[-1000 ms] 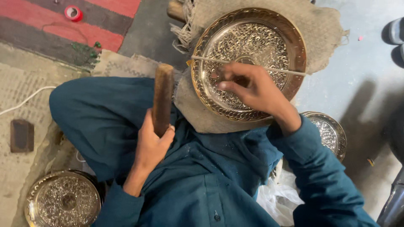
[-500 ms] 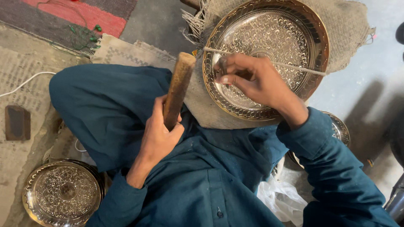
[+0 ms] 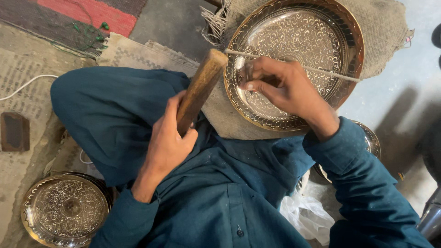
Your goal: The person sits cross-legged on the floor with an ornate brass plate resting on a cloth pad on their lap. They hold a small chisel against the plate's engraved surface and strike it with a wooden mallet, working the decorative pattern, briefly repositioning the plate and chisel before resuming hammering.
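Observation:
My left hand (image 3: 167, 142) grips the lower end of a brown wooden mallet (image 3: 200, 87), whose top end is tilted toward the rim of a large engraved brass plate (image 3: 340, 27). The plate rests on burlap cloth (image 3: 390, 27) over my knee. My right hand (image 3: 285, 89) lies on the plate's left half and pinches a small metal punch (image 3: 248, 73) against the patterned surface. A pale string (image 3: 330, 73) stretches across the plate, passing over my right hand. Both arms wear teal sleeves.
A second engraved brass plate (image 3: 66, 209) lies on the floor at lower left. Another plate (image 3: 370, 140) peeks out beside my right sleeve. A dark block (image 3: 14, 131), white cable (image 3: 25, 85), red rug (image 3: 92, 14) and white plastic bag (image 3: 305, 216) surround me.
The mallet has swung from upright over my lap to leaning right, its head now close to the punch. My right hand stays on the plate.

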A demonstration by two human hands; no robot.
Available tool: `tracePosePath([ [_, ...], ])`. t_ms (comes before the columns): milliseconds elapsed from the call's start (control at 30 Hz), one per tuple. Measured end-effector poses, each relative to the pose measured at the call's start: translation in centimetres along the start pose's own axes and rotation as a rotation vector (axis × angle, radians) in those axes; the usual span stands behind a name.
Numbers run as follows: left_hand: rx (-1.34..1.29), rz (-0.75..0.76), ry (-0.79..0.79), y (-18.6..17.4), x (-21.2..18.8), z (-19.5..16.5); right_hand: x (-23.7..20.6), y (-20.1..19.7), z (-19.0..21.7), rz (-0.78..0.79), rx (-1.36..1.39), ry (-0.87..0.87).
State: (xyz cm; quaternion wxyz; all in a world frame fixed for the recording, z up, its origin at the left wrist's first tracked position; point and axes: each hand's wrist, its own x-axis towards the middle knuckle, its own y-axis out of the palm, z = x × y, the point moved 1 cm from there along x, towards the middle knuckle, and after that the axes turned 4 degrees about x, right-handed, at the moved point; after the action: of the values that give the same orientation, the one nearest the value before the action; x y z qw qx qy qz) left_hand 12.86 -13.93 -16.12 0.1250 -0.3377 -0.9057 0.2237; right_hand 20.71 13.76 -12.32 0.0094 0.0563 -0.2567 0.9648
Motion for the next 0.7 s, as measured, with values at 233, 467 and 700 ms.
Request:
tracePosePath([
  [233, 0.128, -0.050, 0.095, -1.5, 1.8, -0.7, 0.2, 0.1, 0.0, -0.027, -0.081, 0.052],
  [467, 0.415, -0.044, 0.283, -2.6, 3.2, -1.7, -0.1, 0.0, -0.3, -0.027, -0.051, 0.020],
  [700, 0.482, -0.079, 0.339, -3.1, 4.0, -2.0, -0.1, 0.0, -0.9, -0.015, -0.046, -0.048],
])
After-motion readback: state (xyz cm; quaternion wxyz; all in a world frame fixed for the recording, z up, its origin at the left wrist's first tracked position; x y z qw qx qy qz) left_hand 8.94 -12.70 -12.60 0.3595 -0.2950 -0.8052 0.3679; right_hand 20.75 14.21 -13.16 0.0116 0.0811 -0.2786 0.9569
